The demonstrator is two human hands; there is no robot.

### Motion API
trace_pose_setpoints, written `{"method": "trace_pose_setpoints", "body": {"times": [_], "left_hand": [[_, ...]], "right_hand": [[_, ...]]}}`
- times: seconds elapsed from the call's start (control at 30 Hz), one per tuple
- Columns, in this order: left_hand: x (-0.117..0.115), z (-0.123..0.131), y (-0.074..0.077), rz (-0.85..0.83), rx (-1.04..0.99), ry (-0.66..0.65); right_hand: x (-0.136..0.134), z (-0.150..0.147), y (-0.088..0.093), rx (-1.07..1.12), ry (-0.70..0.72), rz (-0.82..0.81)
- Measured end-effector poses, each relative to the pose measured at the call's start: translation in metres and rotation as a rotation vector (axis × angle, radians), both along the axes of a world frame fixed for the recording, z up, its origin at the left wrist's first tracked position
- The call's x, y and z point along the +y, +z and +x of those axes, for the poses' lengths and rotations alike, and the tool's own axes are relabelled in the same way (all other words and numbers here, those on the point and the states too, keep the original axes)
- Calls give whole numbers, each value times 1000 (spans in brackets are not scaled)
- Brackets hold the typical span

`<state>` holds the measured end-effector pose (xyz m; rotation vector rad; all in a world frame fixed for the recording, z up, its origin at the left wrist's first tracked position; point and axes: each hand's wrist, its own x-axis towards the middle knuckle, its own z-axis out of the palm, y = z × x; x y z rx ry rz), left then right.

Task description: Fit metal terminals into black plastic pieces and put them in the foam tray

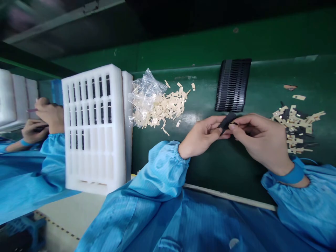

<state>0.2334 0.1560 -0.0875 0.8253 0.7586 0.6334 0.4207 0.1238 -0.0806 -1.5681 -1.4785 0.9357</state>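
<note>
Between the fingers of my left hand [201,136] a thin black flat piece [227,120] is held tilted above the green bench. My right hand [258,140] pinches close against the same piece, thumb and forefinger closed on something small and dark that I cannot make out. Just beyond my hands lies a row of several black flat pieces [233,85] stacked side by side. To the right of my right hand is a loose pile of cream-coloured tabs and dark strips [296,127].
At left stands a white foam tray [118,140] with black pieces in several slots. Next to it, a clear plastic bag [149,85] lies on a heap of cream tabs [168,108]. A co-worker's hands [49,113] are at work at far left. The bench's front edge [228,196] is near my body.
</note>
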Motion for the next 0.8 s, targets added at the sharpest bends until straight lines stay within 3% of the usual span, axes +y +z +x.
{"method": "trace_pose_setpoints", "body": {"times": [0.8], "left_hand": [[-2,1,-1,24,28,0]], "right_hand": [[-3,-2,-1,-70,-10,47]]}}
